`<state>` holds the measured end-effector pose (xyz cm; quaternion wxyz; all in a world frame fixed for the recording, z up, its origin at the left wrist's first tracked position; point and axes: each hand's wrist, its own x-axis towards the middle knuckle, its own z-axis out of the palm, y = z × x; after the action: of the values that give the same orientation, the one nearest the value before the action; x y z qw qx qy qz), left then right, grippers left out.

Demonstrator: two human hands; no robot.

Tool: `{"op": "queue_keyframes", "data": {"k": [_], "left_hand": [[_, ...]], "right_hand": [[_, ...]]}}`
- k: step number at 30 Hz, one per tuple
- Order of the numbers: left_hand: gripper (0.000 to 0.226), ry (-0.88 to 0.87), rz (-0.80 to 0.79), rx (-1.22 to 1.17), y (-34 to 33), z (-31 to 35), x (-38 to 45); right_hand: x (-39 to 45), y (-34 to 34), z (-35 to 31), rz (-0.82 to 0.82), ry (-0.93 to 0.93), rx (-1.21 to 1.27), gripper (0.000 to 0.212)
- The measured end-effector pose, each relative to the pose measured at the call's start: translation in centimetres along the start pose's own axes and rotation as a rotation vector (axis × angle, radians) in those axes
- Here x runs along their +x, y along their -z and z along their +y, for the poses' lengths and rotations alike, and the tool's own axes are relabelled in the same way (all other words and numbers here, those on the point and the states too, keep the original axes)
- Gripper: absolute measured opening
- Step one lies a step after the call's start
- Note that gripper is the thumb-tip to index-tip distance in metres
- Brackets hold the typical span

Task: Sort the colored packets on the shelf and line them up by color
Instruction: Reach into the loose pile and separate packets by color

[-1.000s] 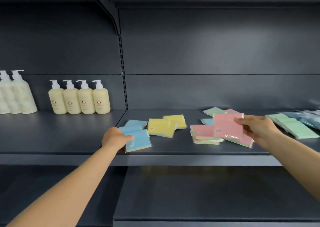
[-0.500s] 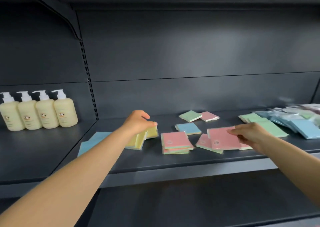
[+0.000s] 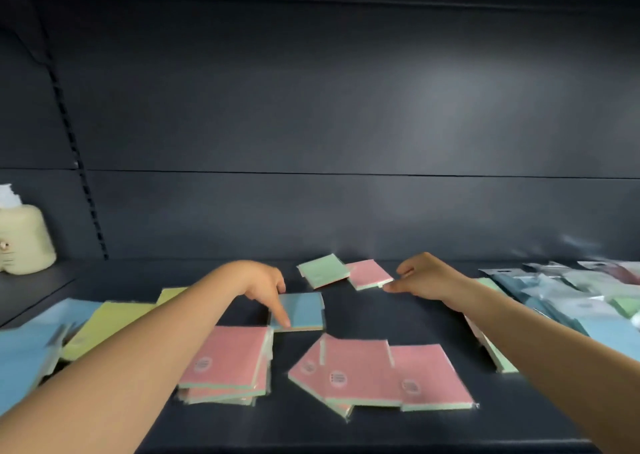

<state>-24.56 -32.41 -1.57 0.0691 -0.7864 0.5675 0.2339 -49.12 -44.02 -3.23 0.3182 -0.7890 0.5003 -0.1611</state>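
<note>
A single blue packet lies mid-shelf, and my left hand presses a straight finger on its near left corner. At the back lie a green packet and a pink packet. My right hand reaches toward that pink packet with its fingertips at the right corner, holding nothing. A pink stack and a fan of pink packets lie at the front. Yellow packets and blue packets lie at the left.
A cream pump bottle stands at the far left on the neighbouring shelf. A loose heap of pale green, blue and grey packets fills the right end. The dark shelf has a back wall close behind the packets.
My right hand let go of the pink packet at the front and moved back to the far pink one. My left hand left the yellow packets for the blue one. The view moved right and closer.
</note>
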Motion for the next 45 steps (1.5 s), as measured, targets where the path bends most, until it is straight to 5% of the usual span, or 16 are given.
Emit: {"op": "queue_keyframes", "data": {"k": [5, 9, 14, 19, 31, 35, 41, 45], "left_hand": [[0.065, 0.057, -0.046, -0.02, 0.6, 0.2, 1.8], [0.064, 0.082, -0.081, -0.054, 0.7, 0.0, 2.8], [0.056, 0.076, -0.112, -0.161, 0.6, -0.2, 3.5], [0.028, 0.009, -0.154, -0.286, 0.4, -0.7, 3.7], [0.021, 0.025, 0.414, -1.127, 0.6, -5.6, 0.7], [0.015, -0.021, 0.531, -1.344, 0.5, -8.9, -2.7], [0.014, -0.061, 0.659, -1.486, 0.6, -17.5, -8.9], [0.012, -0.086, 0.643, -1.556, -0.2, -24.7, -12.7]], "right_hand": [[4.6, -1.5, -0.2, -0.067, -0.008, -0.094, 0.03], [7.7, -1.7, -0.4, -0.113, -0.029, -0.135, 0.064], [10.8, -1.9, -0.6, -0.219, -0.111, -0.144, 0.03], [12.7, -2.3, -0.4, -0.241, -0.212, 0.011, 0.027], [10.9, -2.9, -1.0, -0.213, -0.339, 0.112, 0.017], [9.0, -2.5, -1.5, -0.074, -0.289, 0.329, 0.02], [4.2, -2.0, -7.0, 0.481, -0.163, 0.359, 0.026], [-1.4, -5.4, -12.4, 0.613, -0.098, 0.526, 0.026]]}}
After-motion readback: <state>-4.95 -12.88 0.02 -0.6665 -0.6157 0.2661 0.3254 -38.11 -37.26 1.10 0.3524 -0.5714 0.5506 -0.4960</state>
